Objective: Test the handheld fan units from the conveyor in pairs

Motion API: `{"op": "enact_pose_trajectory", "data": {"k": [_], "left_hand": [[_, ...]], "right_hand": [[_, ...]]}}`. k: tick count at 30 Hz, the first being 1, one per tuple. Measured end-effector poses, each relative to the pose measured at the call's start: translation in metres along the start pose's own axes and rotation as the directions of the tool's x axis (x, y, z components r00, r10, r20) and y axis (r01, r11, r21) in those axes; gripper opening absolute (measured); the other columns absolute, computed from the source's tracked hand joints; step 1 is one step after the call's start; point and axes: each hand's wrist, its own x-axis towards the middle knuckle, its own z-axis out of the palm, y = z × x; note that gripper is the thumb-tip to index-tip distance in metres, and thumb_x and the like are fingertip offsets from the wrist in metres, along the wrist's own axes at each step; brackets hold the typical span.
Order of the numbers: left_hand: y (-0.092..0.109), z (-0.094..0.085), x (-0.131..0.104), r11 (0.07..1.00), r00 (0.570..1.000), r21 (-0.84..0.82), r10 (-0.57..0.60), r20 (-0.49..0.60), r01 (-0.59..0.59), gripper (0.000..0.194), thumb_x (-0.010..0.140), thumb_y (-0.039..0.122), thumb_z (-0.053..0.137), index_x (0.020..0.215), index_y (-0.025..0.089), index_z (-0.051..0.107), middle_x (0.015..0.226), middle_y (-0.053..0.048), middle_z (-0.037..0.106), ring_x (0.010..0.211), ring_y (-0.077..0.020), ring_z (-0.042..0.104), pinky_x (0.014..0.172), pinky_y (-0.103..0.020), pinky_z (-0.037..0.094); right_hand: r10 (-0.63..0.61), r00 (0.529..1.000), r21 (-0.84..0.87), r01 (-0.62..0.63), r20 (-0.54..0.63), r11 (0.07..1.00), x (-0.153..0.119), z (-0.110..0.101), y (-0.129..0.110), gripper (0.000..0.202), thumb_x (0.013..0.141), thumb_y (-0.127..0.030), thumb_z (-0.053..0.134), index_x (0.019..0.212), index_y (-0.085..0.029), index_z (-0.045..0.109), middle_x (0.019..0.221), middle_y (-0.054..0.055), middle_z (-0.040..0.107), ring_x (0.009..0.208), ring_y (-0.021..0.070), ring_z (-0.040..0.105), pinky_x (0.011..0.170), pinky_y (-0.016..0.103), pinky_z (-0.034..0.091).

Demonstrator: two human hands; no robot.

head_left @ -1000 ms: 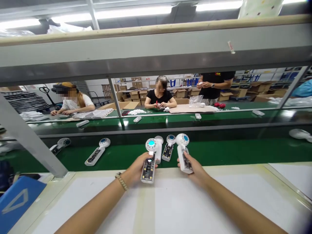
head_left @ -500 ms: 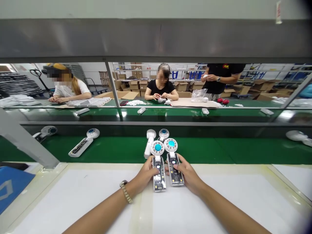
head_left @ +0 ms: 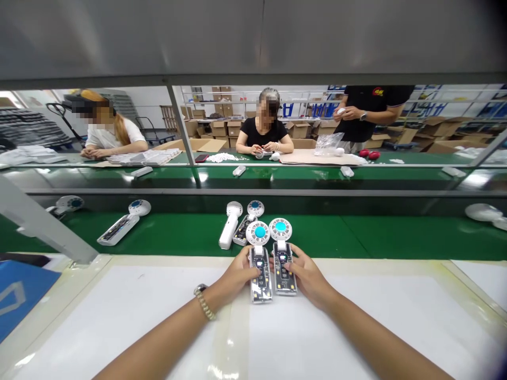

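My left hand (head_left: 238, 272) is closed around a handheld fan (head_left: 260, 289), its thumb on the front of the clear handle. In my right hand (head_left: 311, 273) is a second fan of the same kind (head_left: 285, 282), the thumb likewise on its front. Both fans stand side by side, tilted, with round white heads and bright blue centres uppermost. Dark circuit parts and a small lit spot show through each handle. Just beyond my left hand, a white fan (head_left: 227, 232) and another with a dark handle front (head_left: 241, 230) lie on the green belt (head_left: 317, 232).
More fans lie on the belt, one at left (head_left: 119, 228) and one at far right (head_left: 485, 214). White casings (head_left: 239, 171) sit on a farther belt. A slanted post (head_left: 51, 227) and a blue item (head_left: 24, 301) are at left. Three people are at work across the belts.
The fans on the near belt have shifted left, and the casings on the farther belt have shifted right. Both hands keep hold of their fans. The view has tilted slightly.
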Motion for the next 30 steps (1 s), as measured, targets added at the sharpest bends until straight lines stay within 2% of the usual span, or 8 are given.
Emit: {"op": "enact_pose_trajectory", "data": {"k": [6, 13, 16, 20, 30], "left_hand": [[-0.001, 0.002, -0.003, 0.999, 0.999, 0.015, 0.036, -0.016, -0.036, 0.048, 0.064, 0.011, 0.064, 0.108, 0.02, 0.044, 0.107, -0.01, 0.058, 0.099, -0.0256, 0.057, 0.086, -0.042, 0.043], [0.004, 0.006, -0.005, 1.0, 1.0, 0.01, -0.012, -0.028, 0.013, 0.051, 0.063, 0.013, 0.065, 0.108, 0.019, 0.041, 0.106, -0.01, 0.058, 0.098, -0.0259, 0.057, 0.084, -0.041, 0.044], [0.003, 0.006, -0.005, 1.0, 0.998, 0.012, -0.014, -0.058, 0.014, 0.051, 0.062, 0.014, 0.066, 0.107, 0.02, 0.042, 0.107, -0.01, 0.058, 0.1, -0.026, 0.056, 0.086, -0.041, 0.043], [0.001, 0.005, -0.005, 0.999, 0.999, 0.035, 0.004, -0.044, -0.003, 0.051, 0.063, 0.014, 0.065, 0.108, 0.02, 0.043, 0.106, -0.009, 0.058, 0.101, -0.0246, 0.055, 0.09, -0.041, 0.041], [0.007, 0.01, -0.005, 0.999, 0.999, 0.05, -0.013, -0.031, 0.015, 0.052, 0.062, 0.017, 0.067, 0.106, 0.018, 0.041, 0.103, -0.01, 0.057, 0.096, -0.0253, 0.056, 0.083, -0.043, 0.044]], "right_hand": [[-0.027, 0.999, -0.018, 0.028, 0.04, 0.999, -0.002, 0.0, 0.0, 0.056, 0.062, -0.022, 0.071, 0.112, -0.025, 0.045, 0.089, 0.003, 0.066, 0.083, 0.0226, 0.063, 0.078, 0.039, 0.045], [-0.039, 0.998, -0.012, 0.039, 0.043, 0.999, -0.002, 0.002, 0.001, 0.055, 0.064, -0.024, 0.07, 0.113, -0.025, 0.045, 0.09, 0.003, 0.066, 0.086, 0.0227, 0.062, 0.081, 0.04, 0.044], [-0.046, 0.998, -0.024, 0.047, 0.038, 0.999, -0.003, 0.005, 0.001, 0.056, 0.063, -0.026, 0.071, 0.113, -0.024, 0.045, 0.092, 0.004, 0.066, 0.086, 0.0231, 0.062, 0.081, 0.04, 0.044], [-0.051, 0.996, -0.022, 0.052, 0.067, 0.998, -0.006, 0.007, -0.003, 0.055, 0.064, -0.026, 0.07, 0.113, -0.024, 0.044, 0.095, 0.005, 0.065, 0.089, 0.0236, 0.061, 0.08, 0.039, 0.044], [-0.037, 0.998, 0.003, 0.037, 0.043, 0.999, -0.004, 0.002, 0.0, 0.06, 0.06, -0.022, 0.072, 0.113, -0.023, 0.042, 0.089, 0.004, 0.065, 0.083, 0.023, 0.062, 0.073, 0.037, 0.045]]}}
